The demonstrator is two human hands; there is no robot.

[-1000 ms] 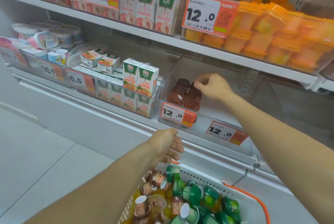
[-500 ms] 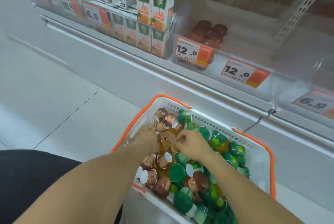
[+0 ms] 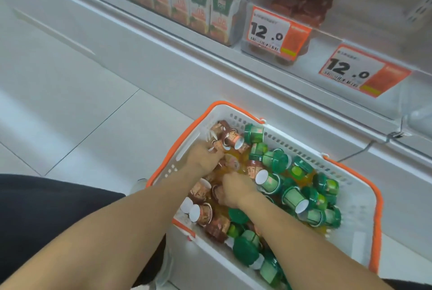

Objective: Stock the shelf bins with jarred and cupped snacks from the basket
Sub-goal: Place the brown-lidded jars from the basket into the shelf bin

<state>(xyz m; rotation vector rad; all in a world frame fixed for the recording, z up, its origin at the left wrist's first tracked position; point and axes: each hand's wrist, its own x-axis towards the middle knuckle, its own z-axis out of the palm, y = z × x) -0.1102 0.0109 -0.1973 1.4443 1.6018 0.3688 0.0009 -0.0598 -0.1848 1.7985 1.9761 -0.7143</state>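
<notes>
Nearest, at 7 o'clock, a dark-clothed leg point(image 3: 46, 215); both bare forearms reach from the bottom edge up toward centre.

Basket point(image 3: 350, 231) — white plastic, orange rim — sits on the tiled floor point(image 3: 70, 102) at about 5 o'clock, close against the base of the shelf unit. Heaped with small snack cups: brown cups point(image 3: 203, 213) along its 9 o'clock side, green cups point(image 3: 292, 196) filling the 3 o'clock side, orange jelly packs point(image 3: 236, 157) showing between them.

Right hand point(image 3: 233, 190) is in the middle of the heap, fingers curled down among the brown cups; whether they are pinching one I cannot tell. Left hand point(image 3: 204, 156) lies deeper, toward the basket's 11 o'clock corner, fingers bent in among brown cups; grip hidden, cannot tell.

Farther, at 1 o'clock, the clear shelf bin point(image 3: 339, 20) holds a few dark red jars point(image 3: 311, 6) behind a price tag point(image 3: 278, 32) reading 12.0. A second 12.0 tag point(image 3: 360, 72) hangs at 2 o'clock.

At 12 o'clock — rows of juice cartons point(image 3: 201, 6), green and orange print, in the neighbouring bin.
</notes>
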